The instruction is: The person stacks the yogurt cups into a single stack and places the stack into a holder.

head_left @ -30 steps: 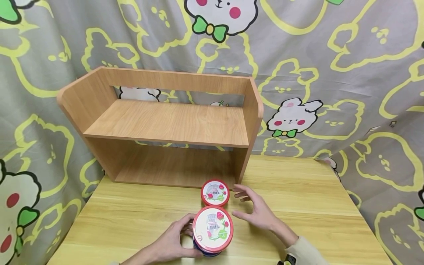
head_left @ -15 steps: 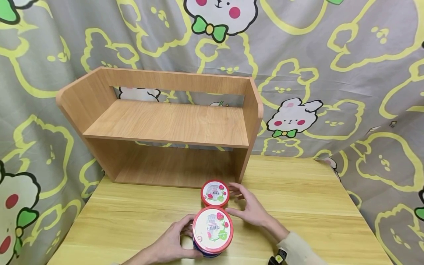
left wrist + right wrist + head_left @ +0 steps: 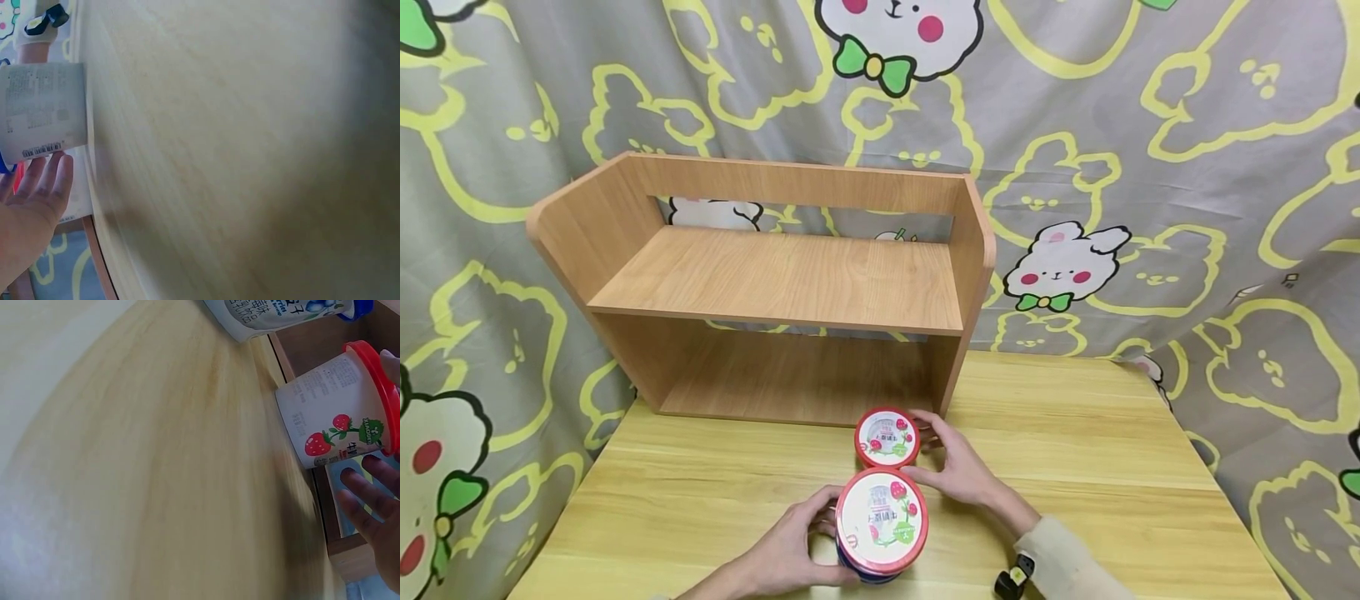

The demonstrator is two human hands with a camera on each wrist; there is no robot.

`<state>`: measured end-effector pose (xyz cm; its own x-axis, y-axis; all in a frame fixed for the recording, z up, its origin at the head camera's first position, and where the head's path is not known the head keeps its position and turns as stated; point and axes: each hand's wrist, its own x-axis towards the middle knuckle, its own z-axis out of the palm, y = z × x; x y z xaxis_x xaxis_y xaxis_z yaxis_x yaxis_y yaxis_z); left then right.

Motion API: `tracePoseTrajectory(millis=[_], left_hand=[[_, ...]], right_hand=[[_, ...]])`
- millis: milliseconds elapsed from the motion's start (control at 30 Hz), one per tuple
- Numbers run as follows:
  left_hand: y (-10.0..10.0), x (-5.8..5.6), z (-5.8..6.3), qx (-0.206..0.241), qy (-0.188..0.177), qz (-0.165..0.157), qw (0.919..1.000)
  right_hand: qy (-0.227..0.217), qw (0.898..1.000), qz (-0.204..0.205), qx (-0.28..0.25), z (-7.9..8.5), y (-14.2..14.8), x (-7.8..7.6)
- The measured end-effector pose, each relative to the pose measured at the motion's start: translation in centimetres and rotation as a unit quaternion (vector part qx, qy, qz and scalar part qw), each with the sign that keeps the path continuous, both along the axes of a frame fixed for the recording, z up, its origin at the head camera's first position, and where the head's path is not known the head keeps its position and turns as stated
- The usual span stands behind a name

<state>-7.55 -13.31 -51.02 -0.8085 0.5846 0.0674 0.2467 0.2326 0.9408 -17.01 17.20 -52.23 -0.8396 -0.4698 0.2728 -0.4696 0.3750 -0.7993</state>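
Observation:
A white tub with a red strawberry-print lid (image 3: 882, 518) sits over a blue-lidded tub (image 3: 265, 314) near the front of the table. My left hand (image 3: 793, 542) holds this near stack, with its thumb across the front and its fingers behind. In the left wrist view those fingers lie along the white wall of the blue-lidded tub (image 3: 44, 106). Right behind the stack stands a second strawberry tub (image 3: 886, 437), also red-lidded. My right hand (image 3: 958, 467) reaches round its right side, thumb and index finger at the lid rim, the other fingers spread below the lid.
A two-tier wooden shelf (image 3: 775, 279) stands at the back left, its lower front edge just behind the far tub. Light wooden table (image 3: 1075, 467) extends to the right. A grey curtain (image 3: 1150, 192) with yellow bear outlines hangs behind and at both sides.
My right hand has moved left, in against the far tub, its thumb and fingers now at the lid rim. The left hand and the tubs have stayed where they were.

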Motion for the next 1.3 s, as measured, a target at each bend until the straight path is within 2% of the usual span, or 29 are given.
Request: tracePoseTrajectory(millis=[367,767,1067,1300], left_hand=[[0.0,0.0,-0.1,-0.001,0.002,0.0,1.0],[0.0,0.1,-0.1,0.005,0.001,-0.004,1.0],[-0.1,0.1,0.0,0.002,0.002,-0.001,1.0],[-0.1,0.1,0.2,-0.011,0.005,0.002,0.9999]], right_hand=[[-0.007,1.0,-0.004,0.014,0.0,-0.8,-0.2],[-0.039,0.999,-0.013,0.031,-0.3,-1.3,-0.6],[-0.038,0.999,-0.014,0.026,-0.3,-1.3,-0.7],[-0.024,1.0,-0.01,-0.001,-0.3,-0.9,-0.4]])
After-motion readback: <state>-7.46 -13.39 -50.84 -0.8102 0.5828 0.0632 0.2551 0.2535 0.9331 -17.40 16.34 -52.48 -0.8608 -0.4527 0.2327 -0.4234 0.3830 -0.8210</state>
